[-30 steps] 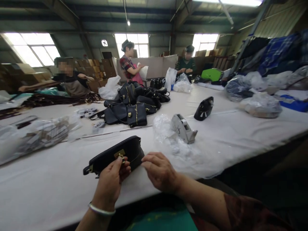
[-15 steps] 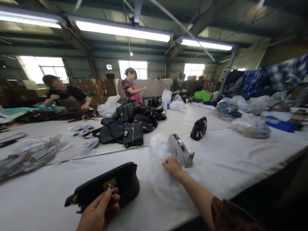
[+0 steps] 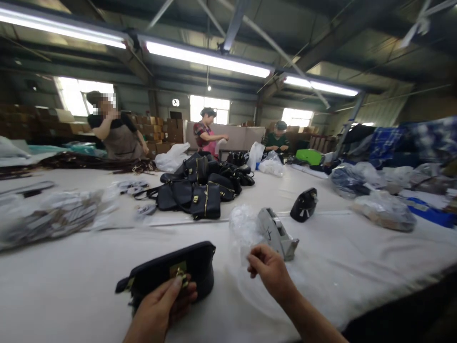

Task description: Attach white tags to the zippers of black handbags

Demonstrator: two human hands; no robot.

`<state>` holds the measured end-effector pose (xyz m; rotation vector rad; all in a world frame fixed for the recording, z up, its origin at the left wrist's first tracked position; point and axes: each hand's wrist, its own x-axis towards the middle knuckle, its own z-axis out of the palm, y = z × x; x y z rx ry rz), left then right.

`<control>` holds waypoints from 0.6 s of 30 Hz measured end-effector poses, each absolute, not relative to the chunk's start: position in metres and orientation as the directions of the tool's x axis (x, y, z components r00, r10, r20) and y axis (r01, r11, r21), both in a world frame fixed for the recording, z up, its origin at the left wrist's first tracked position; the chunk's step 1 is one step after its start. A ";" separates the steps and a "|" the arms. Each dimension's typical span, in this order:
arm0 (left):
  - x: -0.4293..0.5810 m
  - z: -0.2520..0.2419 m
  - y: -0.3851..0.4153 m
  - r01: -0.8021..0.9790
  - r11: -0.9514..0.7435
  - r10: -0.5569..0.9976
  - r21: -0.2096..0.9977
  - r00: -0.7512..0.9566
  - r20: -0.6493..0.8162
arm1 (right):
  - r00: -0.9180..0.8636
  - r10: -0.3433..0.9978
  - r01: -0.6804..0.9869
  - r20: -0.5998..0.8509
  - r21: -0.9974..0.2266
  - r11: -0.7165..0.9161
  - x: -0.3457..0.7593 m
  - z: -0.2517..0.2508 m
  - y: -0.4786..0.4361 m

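Note:
My left hand (image 3: 162, 307) grips a small black purse (image 3: 171, 274) lying on the white table (image 3: 71, 295), thumb on its gold clasp. My right hand (image 3: 268, 271) is raised just right of the purse, fingers pinched on a thin clear plastic bag (image 3: 243, 228) that lifts from the crumpled plastic pile. A grey tape dispenser (image 3: 277, 233) stands right behind that hand.
A heap of black handbags (image 3: 200, 186) lies mid-table, and a single black bag (image 3: 303, 205) sits to the right. Plastic-wrapped bundles (image 3: 53, 214) lie at left, filled bags (image 3: 383, 209) at right. Three people work at the far side.
My right hand went from the purse out to the plastic pile, then pulled back up pinching a bag. The view tilted upward. My left hand stayed on the purse.

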<state>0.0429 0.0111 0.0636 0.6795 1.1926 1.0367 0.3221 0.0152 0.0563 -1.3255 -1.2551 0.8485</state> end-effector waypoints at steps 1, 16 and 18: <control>0.045 0.071 0.007 -0.285 0.416 0.906 0.864 0.056 -0.419 | 0.146 0.982 0.126 0.121 -0.987 0.103 0.306 0.060 0.010; 0.047 0.082 -0.007 -0.342 0.379 0.925 0.860 0.107 -0.365 | -0.156 0.985 0.381 0.077 -0.915 0.132 0.219 0.058 -0.011; 0.047 0.080 -0.006 -0.347 0.370 0.929 0.862 0.112 -0.354 | -0.153 0.987 0.369 0.040 -0.925 0.095 0.215 0.056 -0.010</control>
